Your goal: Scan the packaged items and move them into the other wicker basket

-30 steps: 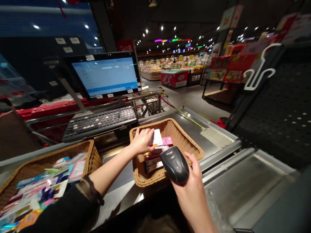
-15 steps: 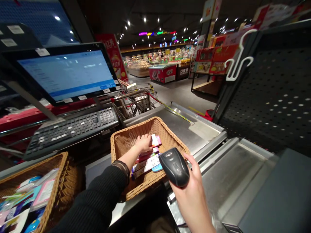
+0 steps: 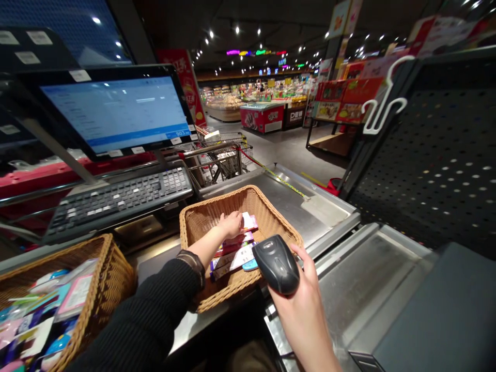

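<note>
My left hand (image 3: pixel 230 225) reaches into a wicker basket (image 3: pixel 201 217) on the steel checkout counter and lies on top of a stack of small flat packets (image 3: pixel 236 248), fingers curled over a white and pink one. My right hand (image 3: pixel 306 305) grips a black handheld barcode scanner (image 3: pixel 276 263), held just in front of the basket's near right corner, its head turned toward the packets.
A second wicker basket (image 3: pixel 104 268) full of colourful packets sits at the lower left. Behind are a keyboard (image 3: pixel 120 199) and a lit touchscreen (image 3: pixel 116 111). Steel counter (image 3: pixel 349 279) runs right, beside a black perforated panel (image 3: pixel 437 165). Shopping carts (image 3: pixel 225 155) stand beyond.
The view swung right and then steadied. My left hand stayed on the packets in the basket, and the white packet now lies lower on the stack. The scanner stayed in my right hand.
</note>
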`<action>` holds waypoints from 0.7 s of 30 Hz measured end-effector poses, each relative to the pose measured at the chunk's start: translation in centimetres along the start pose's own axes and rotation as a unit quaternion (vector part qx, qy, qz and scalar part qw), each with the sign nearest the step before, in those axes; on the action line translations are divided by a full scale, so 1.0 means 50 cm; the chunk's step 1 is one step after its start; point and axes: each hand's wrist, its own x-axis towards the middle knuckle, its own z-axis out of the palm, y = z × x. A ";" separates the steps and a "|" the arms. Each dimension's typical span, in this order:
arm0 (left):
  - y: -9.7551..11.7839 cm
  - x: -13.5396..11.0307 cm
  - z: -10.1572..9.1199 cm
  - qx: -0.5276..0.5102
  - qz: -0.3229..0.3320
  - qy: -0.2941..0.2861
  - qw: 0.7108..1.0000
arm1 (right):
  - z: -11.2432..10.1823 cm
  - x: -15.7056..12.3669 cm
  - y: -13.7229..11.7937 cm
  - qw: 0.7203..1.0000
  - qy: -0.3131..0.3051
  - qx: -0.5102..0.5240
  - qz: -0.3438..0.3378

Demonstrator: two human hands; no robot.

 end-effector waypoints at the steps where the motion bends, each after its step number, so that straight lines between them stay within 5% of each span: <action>1: -0.004 -0.008 -0.017 -0.004 0.001 0.005 1.000 | 0.000 -0.003 -0.004 1.000 0.000 0.001 -0.003; 6: -0.086 -0.106 -0.096 -0.017 0.018 0.095 0.995 | 0.007 -0.023 -0.022 0.999 -0.012 0.014 -0.028; 11: -0.244 -0.308 -0.081 -0.017 0.000 0.220 0.975 | 0.040 -0.047 -0.031 0.994 -0.062 0.031 -0.083; 17: -0.409 -0.555 -0.024 -0.011 -0.149 0.261 0.954 | 0.091 -0.078 -0.066 0.981 -0.081 0.047 -0.168; 21: -0.499 -0.663 -0.022 -0.053 -0.345 0.167 0.922 | 0.108 -0.098 -0.092 0.973 -0.081 0.044 -0.213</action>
